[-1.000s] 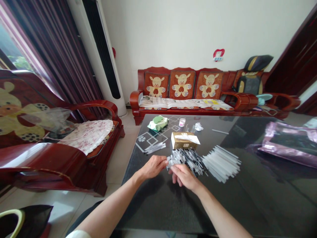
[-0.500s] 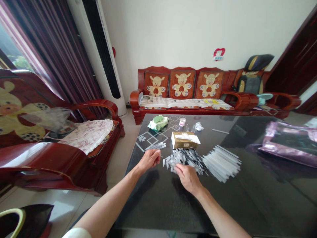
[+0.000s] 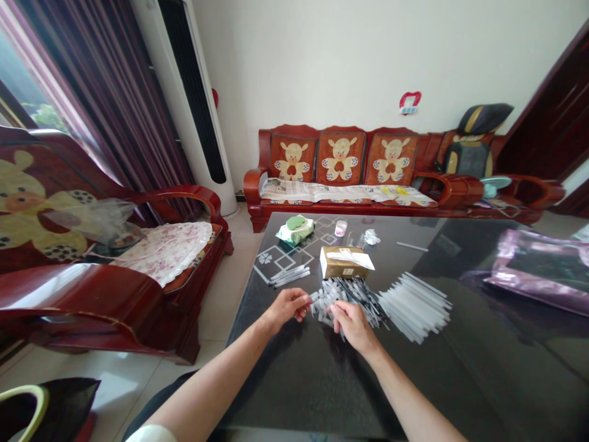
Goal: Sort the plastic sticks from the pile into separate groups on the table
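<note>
My left hand [image 3: 292, 304] is closed in a pinch at the left edge of a heap of small translucent pieces [image 3: 326, 293], which look like pen caps. What its fingertips hold is too small to make out. My right hand [image 3: 350, 322] pinches at the heap's near side, and a thin piece seems to stick out below its fingers. Dark, slender sticks resembling pen refills [image 3: 363, 298] lie against the caps. Further right is a stack of frosted white tubes [image 3: 416, 307]. Beyond my left hand, several pen-like sticks [image 3: 289, 276] lie side by side.
Behind the heap stands a gold tissue box [image 3: 345, 263]. Further back on the dark table [image 3: 294, 393] are a green wipes pack [image 3: 296, 230], a small white cup [image 3: 340, 228], crumpled tissue [image 3: 370, 237] and a lone tube [image 3: 412, 247]. A purple-edged plastic bag [image 3: 543, 270] lies right.
My left hand has moved from beside the pen-like sticks toward me and right, to the heap's edge. My right hand has shifted slightly right and nearer me, fingers still pinched.
</note>
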`<move>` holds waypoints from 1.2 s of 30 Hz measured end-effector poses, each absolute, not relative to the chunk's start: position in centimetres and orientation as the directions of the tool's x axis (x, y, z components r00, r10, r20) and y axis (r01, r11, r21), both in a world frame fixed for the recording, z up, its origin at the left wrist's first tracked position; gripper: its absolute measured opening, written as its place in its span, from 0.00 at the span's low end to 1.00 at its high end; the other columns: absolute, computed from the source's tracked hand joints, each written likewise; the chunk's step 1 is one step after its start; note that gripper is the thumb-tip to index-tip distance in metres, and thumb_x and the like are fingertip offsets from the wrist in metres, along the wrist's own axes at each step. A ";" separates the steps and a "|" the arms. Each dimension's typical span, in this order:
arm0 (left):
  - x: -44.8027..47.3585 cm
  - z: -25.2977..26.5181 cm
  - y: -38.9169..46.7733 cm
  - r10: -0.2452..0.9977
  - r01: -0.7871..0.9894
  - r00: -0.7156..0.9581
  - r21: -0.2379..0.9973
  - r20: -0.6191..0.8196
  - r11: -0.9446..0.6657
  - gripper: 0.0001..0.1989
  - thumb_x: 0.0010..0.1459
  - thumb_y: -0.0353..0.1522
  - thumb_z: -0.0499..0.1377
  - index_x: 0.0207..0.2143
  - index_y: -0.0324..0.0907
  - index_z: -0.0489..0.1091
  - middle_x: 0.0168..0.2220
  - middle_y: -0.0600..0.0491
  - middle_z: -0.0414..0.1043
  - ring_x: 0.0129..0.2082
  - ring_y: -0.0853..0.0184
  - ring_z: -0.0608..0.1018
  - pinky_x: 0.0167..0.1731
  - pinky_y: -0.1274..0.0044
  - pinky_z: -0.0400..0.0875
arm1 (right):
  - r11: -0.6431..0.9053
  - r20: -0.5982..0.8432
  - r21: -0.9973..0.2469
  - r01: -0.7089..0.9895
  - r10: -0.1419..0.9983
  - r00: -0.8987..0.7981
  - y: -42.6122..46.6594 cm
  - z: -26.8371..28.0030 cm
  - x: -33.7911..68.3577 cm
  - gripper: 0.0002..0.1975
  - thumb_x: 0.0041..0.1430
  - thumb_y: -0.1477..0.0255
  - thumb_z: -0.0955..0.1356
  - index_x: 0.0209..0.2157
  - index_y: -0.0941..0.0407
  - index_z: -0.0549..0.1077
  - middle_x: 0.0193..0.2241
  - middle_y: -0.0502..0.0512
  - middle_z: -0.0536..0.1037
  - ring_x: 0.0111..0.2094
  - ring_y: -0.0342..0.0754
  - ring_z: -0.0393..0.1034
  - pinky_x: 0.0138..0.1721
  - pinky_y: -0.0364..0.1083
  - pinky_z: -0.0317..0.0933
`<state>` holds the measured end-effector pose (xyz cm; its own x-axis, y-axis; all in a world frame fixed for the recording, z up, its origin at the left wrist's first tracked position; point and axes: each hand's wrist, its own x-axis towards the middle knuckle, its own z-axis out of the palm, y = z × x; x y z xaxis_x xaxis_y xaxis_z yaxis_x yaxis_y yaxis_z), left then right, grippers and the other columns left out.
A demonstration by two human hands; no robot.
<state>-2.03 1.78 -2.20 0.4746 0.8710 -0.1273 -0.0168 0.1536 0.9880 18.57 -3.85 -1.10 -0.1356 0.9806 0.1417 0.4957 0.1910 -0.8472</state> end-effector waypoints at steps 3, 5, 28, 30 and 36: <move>-2.3 -3.1 2.3 0.912 0.082 0.401 0.995 -0.091 0.063 0.16 0.49 0.40 0.63 0.34 0.35 0.72 0.22 0.55 0.69 0.19 0.74 0.70 0.20 0.81 0.67 | 0.171 0.141 -0.851 0.496 0.985 -0.098 -3.6 -1.0 19.1 0.20 0.63 0.61 0.59 0.23 0.56 0.72 0.13 0.49 0.71 0.19 0.45 0.65 0.29 0.43 0.58; -2.4 -3.5 2.5 0.926 0.214 0.367 0.977 -0.089 0.009 0.13 0.48 0.37 0.62 0.33 0.35 0.73 0.19 0.56 0.67 0.18 0.73 0.69 0.20 0.80 0.67 | 0.139 0.120 -0.858 0.494 0.990 -0.070 -3.5 -1.1 19.3 0.20 0.62 0.61 0.60 0.24 0.57 0.72 0.13 0.50 0.71 0.18 0.44 0.64 0.26 0.43 0.57; -1.2 -1.7 0.8 0.894 0.329 0.406 0.882 0.190 -0.337 0.13 0.52 0.29 0.59 0.42 0.41 0.74 0.35 0.51 0.73 0.30 0.69 0.76 0.32 0.78 0.70 | -0.019 -0.063 -0.971 0.236 0.981 -0.181 -3.6 -2.3 18.2 0.21 0.60 0.56 0.61 0.35 0.60 0.74 0.17 0.49 0.73 0.11 0.37 0.56 0.12 0.38 0.44; -1.0 -1.3 0.5 0.895 0.216 0.421 0.941 0.152 -0.261 0.14 0.56 0.36 0.58 0.43 0.39 0.73 0.33 0.51 0.74 0.29 0.68 0.76 0.31 0.78 0.69 | -0.039 -0.082 -0.980 0.194 0.972 -0.219 -3.7 -2.1 18.0 0.22 0.60 0.56 0.61 0.39 0.61 0.74 0.17 0.49 0.73 0.11 0.37 0.56 0.12 0.37 0.43; -0.4 -1.5 0.5 0.899 0.005 0.435 0.999 0.046 -0.054 0.19 0.53 0.44 0.61 0.34 0.35 0.72 0.25 0.51 0.73 0.22 0.71 0.72 0.24 0.79 0.67 | -0.126 -0.151 -0.987 0.097 0.931 -0.333 -4.3 -1.2 17.7 0.24 0.60 0.54 0.61 0.38 0.62 0.73 0.18 0.51 0.74 0.11 0.36 0.57 0.12 0.37 0.45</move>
<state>-0.45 0.49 -1.51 0.4349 0.8993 0.0462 0.0049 -0.0536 0.9985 17.70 -4.25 -1.21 -0.3332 0.9306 -0.1512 0.0972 -0.1256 -0.9873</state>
